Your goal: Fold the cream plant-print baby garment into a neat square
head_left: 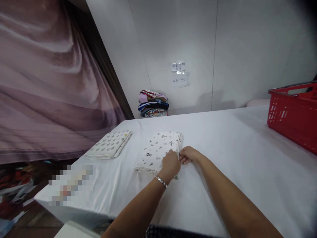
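Both hands sit on the right edge of a folded printed cloth (159,149): left hand (170,164) lies fingers-down on the fabric, bracelet at the wrist; right hand (188,154) pinches the same edge just beside it, fingers closed on the hem as far as I can tell. Head view only. Cloth lies flat on the white table cover (223,158), near-left of centre, already a compact rectangle, so my read is the folding is mostly done and what's left is squaring this edge. A second folded cloth with a drop print (110,144) lies just left of it, apart, untouched, looks finished. Far back against the wall sits a stack of folded fabrics (153,104); can't tell whether those are done or waiting. Red plastic basket (294,119) at the far right of the table, contents hidden. Paper notes (179,74) stuck on the wall above the stack. Pinkish curtain (49,82) fills the left.
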Available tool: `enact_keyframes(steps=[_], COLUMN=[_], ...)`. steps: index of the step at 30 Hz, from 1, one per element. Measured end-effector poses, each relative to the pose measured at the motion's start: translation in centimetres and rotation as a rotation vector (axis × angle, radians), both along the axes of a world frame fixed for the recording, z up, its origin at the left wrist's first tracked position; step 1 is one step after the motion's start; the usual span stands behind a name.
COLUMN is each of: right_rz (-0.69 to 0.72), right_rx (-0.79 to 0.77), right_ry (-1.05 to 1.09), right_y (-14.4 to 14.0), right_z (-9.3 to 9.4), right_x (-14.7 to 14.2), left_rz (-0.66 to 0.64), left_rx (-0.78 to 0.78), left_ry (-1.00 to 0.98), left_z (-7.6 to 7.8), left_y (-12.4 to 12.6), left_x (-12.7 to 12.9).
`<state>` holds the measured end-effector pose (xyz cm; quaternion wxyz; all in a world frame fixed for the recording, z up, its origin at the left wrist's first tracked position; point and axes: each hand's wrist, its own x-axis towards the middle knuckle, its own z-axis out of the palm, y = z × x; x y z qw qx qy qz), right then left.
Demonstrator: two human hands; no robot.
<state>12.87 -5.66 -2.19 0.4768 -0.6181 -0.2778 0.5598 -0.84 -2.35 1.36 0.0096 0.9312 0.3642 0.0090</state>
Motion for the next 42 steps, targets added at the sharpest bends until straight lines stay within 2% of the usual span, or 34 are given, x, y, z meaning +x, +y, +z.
enact_keyframes(steps=[6, 11, 14, 19, 22, 28, 34, 39, 42], right_rz=[-0.001, -0.184, -0.272, -0.390, -0.478, -0.569, -0.427, -0.160, -0.009], right_rx=[0.000, 0.055, 0.108, 0.191, 0.210, 0.204, 0.139, -0.007, -0.090], right_ry=[-0.015, -0.019, -0.039, -0.097, -0.164, -0.413, -0.789, -0.948, -0.971], right_y=[-0.1, 0.0, 0.1, -0.3, -0.7, 0.3, 5.0, 9.3, 10.7], right_z=[0.0, -0.1, -0.1, 0.2, 0.2, -0.4, 0.4, 1.8, 2.3], right_x=[0.1, 0.7, 1.3, 2.7, 3.4, 4.0, 5.4, 6.6, 7.0], left_rz=[-0.111, -0.157, -0.224, -0.378, -0.384, -0.341, -0.343, -0.326, -0.330], left_rx=[0.083, 0.158, 0.224, 0.272, 0.253, 0.202, 0.158, 0.114, 0.104], left_ry=[-0.120, -0.148, -0.134, -0.083, -0.129, -0.226, -0.274, -0.263, -0.253], left_z=[-1.6, -3.2, -3.3, -2.5, -2.5, -3.7, -4.5, -5.1, -5.2], left_y=[-2.2, -2.8, -2.1, -1.1, -1.4, -2.6, -2.6, -2.6, -2.8], left_x=[-2.6, -4.0, -4.2, -5.7, -7.1, -8.5, -8.8, -8.7, -8.7])
